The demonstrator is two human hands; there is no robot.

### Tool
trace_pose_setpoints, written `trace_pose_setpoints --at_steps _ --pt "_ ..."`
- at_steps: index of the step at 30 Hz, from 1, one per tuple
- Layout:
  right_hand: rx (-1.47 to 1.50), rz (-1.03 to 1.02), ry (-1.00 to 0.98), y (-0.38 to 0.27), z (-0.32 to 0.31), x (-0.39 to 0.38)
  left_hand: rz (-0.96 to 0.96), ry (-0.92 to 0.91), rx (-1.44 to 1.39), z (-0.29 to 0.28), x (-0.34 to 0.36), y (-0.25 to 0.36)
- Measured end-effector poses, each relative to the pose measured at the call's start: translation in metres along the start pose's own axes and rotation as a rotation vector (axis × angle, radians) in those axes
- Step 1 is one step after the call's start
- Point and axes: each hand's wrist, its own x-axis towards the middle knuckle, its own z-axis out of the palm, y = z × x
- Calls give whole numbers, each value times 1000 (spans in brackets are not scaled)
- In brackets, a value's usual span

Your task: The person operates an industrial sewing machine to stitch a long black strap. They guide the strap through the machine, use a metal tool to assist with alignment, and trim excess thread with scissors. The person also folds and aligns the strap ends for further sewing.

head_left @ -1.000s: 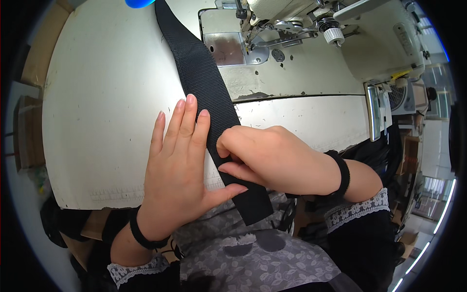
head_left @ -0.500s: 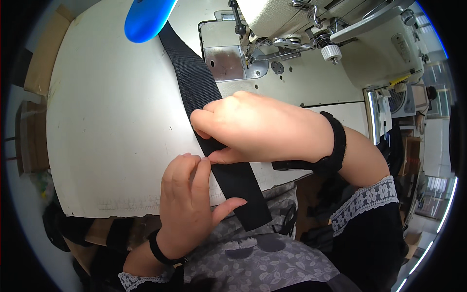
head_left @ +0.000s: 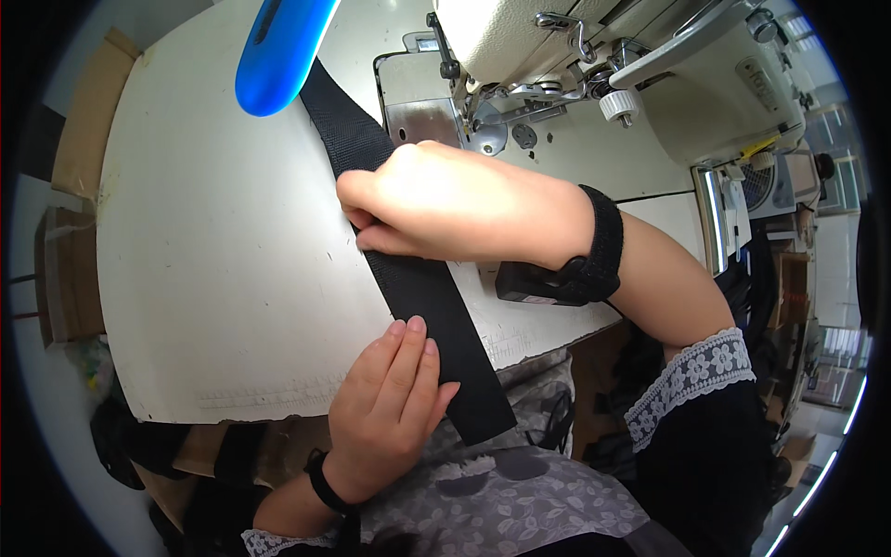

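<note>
A wide black webbing strap (head_left: 441, 320) runs slantwise over the white sewing table (head_left: 223, 260), its near end hanging past the front edge. My right hand (head_left: 422, 200) is closed on the strap's middle stretch, fingers curled over its left edge; the fingertips are partly hidden. Nearer to me, my left hand (head_left: 385, 395) lies with outstretched fingers along the strap's left edge, the thumb over the webbing. Beyond my right hand, the strap passes to the left of the sewing machine's (head_left: 520, 46) metal plate and goes under a blue rounded object (head_left: 278, 65).
A small black box (head_left: 534, 286) sits under my right wrist, beside the black wristband (head_left: 605, 243). The machine's arm and white knob (head_left: 620, 107) stand at the upper right. Cardboard (head_left: 88, 121) borders the table's far left.
My right hand has moved up the strap, away from me and slightly left. My left hand has come nearer to me and right, its fingers now straighter and apart from the right hand.
</note>
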Motion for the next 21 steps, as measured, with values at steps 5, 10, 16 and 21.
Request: trace_pose_setpoints --at_steps 5,10,16,21 --pt "55 -37 -23 -4 -5 1 33 -16 102 -8 -8 6" --pt "-20 13 -122 -31 -7 -11 42 -39 84 -7 -20 10" --pt "43 13 -41 -10 1 4 43 -41 86 -9 -19 10" --pt "-91 -61 -20 -23 1 -11 57 -25 89 -7 -21 9"
